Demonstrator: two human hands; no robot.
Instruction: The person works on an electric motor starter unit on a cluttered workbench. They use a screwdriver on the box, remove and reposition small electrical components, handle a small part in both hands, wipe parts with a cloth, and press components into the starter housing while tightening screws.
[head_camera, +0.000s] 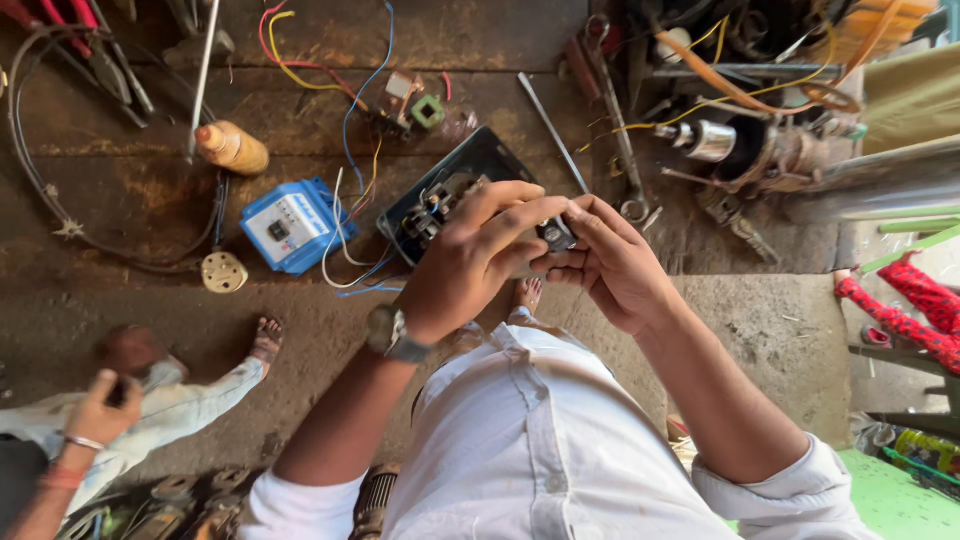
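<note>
Blue box (293, 226) with white face, black panel (478, 160), white shirt (540, 440), red, yellow and blue wires (300, 65), green clip (428, 111), rusty brown floor (130, 180)

An electrical repair workshop: loose wires (300, 70), a spanner (615, 110) and motor parts (740, 150) cover the stained bench (130, 190)

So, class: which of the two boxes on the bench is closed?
The blue box, left of the hands; the black box beside it lies open, wiring exposed.

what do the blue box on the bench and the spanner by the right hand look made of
Blue box: likely moulded plastic, with an even matte blue colour, rounded corners and a white face panel. Spanner: steel by its look, grey and dull, with worn, grimy metal along the shaft, near the right hand.
</note>
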